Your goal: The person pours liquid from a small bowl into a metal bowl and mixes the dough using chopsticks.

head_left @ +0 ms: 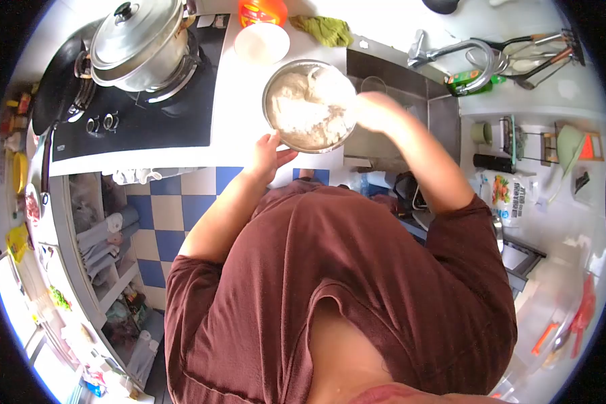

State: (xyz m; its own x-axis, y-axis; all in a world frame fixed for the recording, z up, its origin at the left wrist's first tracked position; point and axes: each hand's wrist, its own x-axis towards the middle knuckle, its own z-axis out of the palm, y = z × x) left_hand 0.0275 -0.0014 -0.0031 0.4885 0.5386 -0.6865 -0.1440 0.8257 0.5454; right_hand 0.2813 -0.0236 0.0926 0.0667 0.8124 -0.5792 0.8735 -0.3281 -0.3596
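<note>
A round metal bowl (267, 116) stands on the white counter (239, 138), with pale, lumpy dough and flour (303, 111) inside. At the bowl's lower left side is my left hand (269, 158), its fingers spread and the thumb near the rim. My right hand (376, 112) is at the bowl's right rim, blurred and washed out by bright light, so its fingers and anything in them cannot be made out. Behind the metal bowl sits a white bowl (262, 44).
A lidded metal pot (135, 50) rests on the black stove (182, 124) at left. An orange container (262, 12) and a green cloth (323, 29) lie beyond the bowls. The sink (444, 128) and faucet (475, 50) are at right.
</note>
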